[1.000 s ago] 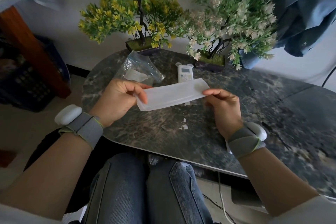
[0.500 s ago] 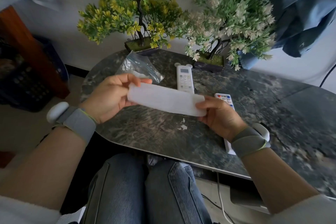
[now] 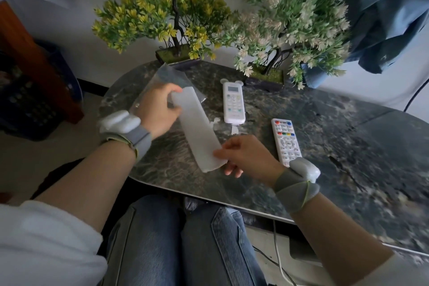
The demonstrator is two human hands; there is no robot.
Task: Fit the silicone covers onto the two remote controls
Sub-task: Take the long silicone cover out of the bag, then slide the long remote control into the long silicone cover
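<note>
Closest to the person, the right hand (image 3: 246, 158) pinches the near end of the long white silicone cover (image 3: 198, 130); its thumb and fingers are closed tight on that end, with one or two fingers curled under it; I think it holds the end that way so the cover can be turned and its open side found. The cover is up in the air over the dark marble table (image 3: 348, 158), slanting from near right to far left; it looks soft and floppy, so two hands keep it straight. At the far end, the left hand (image 3: 157, 109) wraps around the top of the cover; its fingers are curled shut on it. Just right of the right hand lies the remote with colored buttons (image 3: 286, 140), flat on the table with no cover on; it seems to be waiting for this one. Farther back lies the white remote (image 3: 233, 102), which seems to already wear a cover with little round ears. Behind the left hand sits a clear plastic bag (image 3: 167, 76); I cannot tell if anything is inside.
</note>
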